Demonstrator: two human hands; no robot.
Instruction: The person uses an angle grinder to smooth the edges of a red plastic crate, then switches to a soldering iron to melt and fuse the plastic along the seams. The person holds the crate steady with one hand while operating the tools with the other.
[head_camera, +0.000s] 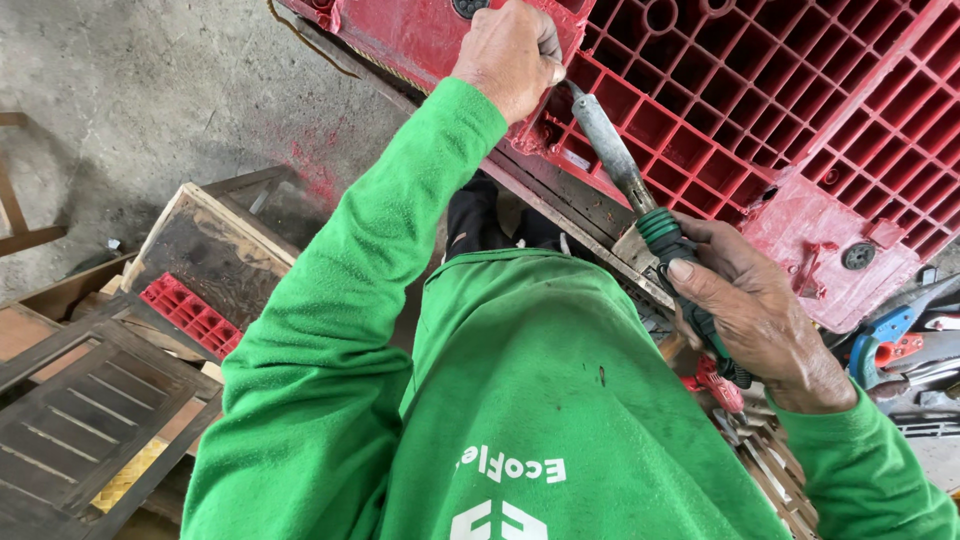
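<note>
Up top, head view: the red plastic pallet (760, 110) is lying ahead of both hands.
Left hand (510, 55): pressing closed on the pallet's edge, nearer to it.
Right hand (755, 315): wrapping tight around the green-handled iron tool (640, 195).
Tool's long line: slanting up-left, its tip is meeting the pallet beside the left hand.

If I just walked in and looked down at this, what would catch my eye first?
Probably the big red plastic pallet with its grid of ribs, filling the top right. Next, the bright green sleeves: the right hand grips a green-handled tool whose metal shaft points at the pallet's edge, where the left hand presses. Dark wooden slatted panels lie lower left on the floor.
</note>
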